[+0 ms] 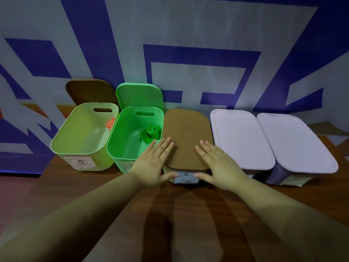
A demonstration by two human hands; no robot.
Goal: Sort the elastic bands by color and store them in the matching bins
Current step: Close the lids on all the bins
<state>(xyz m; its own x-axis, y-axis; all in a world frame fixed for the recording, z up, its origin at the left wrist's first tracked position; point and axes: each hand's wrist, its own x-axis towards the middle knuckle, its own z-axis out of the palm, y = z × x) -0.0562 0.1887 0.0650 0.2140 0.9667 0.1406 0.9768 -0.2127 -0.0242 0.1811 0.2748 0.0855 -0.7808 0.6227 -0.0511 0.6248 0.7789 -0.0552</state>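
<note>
Five bins stand in a row on the tabletop (179, 205). The middle bin's brown lid (186, 137) runs lengthwise away from the person. The left hand (151, 165) and right hand (219, 163) flank its near end, fingers straight, thumbs at the front edge (equally near). A rolled green band (151, 132) lies in the green bin (120, 148), just left.

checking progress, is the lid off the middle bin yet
No, the brown lid sits closed on the middle bin, with both hands flat on it.
</note>
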